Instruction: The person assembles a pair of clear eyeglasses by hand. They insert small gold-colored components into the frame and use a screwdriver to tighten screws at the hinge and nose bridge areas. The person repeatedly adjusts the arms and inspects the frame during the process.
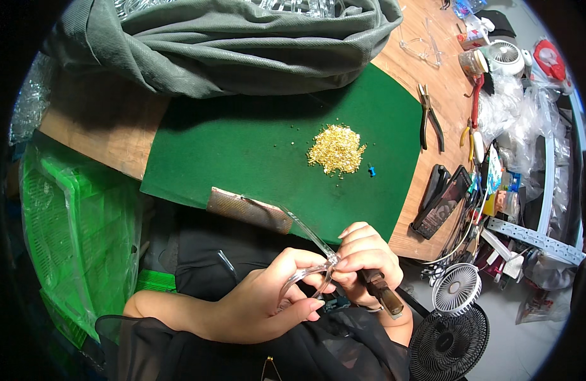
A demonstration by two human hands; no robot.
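Observation:
Clear plastic eyeglass frames [298, 277] are held low in front of my body, beyond the mat's near edge. My left hand [274, 298] is closed around the rim of the frames. One clear temple arm [310, 233] slants up and left from the joint, over the mat edge. The fingers of my right hand [368, 257] pinch at that joint, while a dark brown tool [388, 301] lies in the same palm; its working end is hidden. On the green mat [229, 146] sits a pile of tiny gold-coloured metal pieces [336, 149], with a blue push pin [371, 170] beside it.
A textured block [250, 209] sits at the mat's near edge. Grey cloth [229, 51] surrounds clear frames at the back. Pliers [429, 119], a black case [440, 202] and several tools lie to the right, near fans [456, 289]. Green crates [77, 235] stand left.

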